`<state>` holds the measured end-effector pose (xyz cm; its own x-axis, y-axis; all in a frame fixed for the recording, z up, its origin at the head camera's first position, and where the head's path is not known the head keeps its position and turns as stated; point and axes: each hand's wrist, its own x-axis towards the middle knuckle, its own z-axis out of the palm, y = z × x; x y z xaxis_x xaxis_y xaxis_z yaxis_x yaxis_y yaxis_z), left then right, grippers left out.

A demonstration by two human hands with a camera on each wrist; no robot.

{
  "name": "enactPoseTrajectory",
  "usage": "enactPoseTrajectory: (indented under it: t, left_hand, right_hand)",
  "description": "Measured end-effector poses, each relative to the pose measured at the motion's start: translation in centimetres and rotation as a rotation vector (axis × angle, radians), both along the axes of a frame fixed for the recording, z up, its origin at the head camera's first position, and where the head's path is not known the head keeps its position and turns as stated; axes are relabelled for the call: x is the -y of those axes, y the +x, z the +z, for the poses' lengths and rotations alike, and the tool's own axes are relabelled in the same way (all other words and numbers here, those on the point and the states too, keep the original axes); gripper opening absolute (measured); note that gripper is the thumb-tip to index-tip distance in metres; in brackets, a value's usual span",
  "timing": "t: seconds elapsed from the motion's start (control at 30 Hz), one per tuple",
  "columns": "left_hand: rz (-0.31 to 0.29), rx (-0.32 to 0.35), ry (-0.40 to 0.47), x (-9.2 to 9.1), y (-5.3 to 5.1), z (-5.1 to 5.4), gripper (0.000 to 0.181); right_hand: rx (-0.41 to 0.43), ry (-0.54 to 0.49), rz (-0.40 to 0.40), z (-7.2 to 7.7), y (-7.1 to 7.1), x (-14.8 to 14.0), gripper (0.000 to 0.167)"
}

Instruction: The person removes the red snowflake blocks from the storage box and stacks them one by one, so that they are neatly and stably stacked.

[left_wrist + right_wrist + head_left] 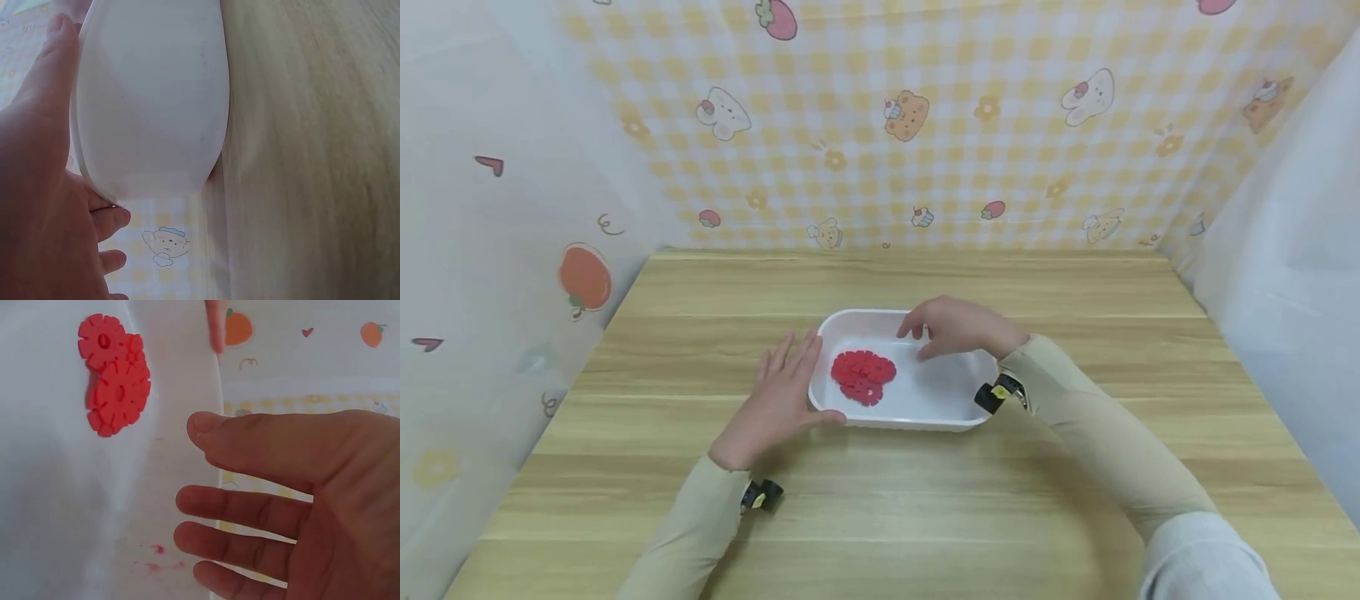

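Note:
A white oblong plastic tub [925, 400] stands on the table, with several red notched plastic discs [862, 375] heaped at its left end. Notches round the edges of the discs [119, 394] show up close in the right wrist view. My left hand [781, 400] rests against the tub's left end, fingers spread and thumb along the near rim. Seen from the left wrist, the hand [50, 181] touches the wall of the tub [150, 94]. Over the tub's right half hovers my right hand [958, 325], fingers loosely bent, holding nothing, apart from the discs.
The wood-grain table [895, 517] spreads around the tub. Behind it hangs a yellow checked cloth [865, 167] with cartoon prints, and pale sheets [497, 275] close off both sides. Small reddish marks [156, 565] show on the tub's inner wall.

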<state>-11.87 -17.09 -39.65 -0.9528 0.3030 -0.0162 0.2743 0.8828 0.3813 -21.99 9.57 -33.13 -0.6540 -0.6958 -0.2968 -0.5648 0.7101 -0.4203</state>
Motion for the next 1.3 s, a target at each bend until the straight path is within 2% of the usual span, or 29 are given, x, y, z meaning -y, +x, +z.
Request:
enactPoseTrajectory:
  t: [0.27, 0.53, 0.77, 0.97, 1.3]
  left_hand:
    - [0.017, 0.025, -0.002, 0.0, 0.0, -0.2, 0.117]
    - [0.013, 0.023, 0.007, 0.1, 0.0, -0.3, 0.116]
    - [0.01, 0.032, 0.013, 0.1, 0.0, -0.2, 0.117]
    - [0.011, 0.034, 0.034, 0.1, 0.1, -0.5, 0.117]
    - [0.008, 0.035, 0.031, 0.2, 0.0, -0.4, 0.117]
  right_hand:
    - [0.056, -0.019, 0.046, -1.4, -0.5, 1.7, 0.041]
    - [0.082, -0.033, 0.069, -3.2, -1.3, 2.6, 0.039]
    - [0.102, 0.002, 0.099, -3.8, -1.4, 3.9, 0.043]
    - [0.033, 0.048, 0.113, -4.7, -1.0, 4.3, 0.051]
    - [-0.07, 0.016, 0.137, -5.7, -1.0, 4.5, 0.044]
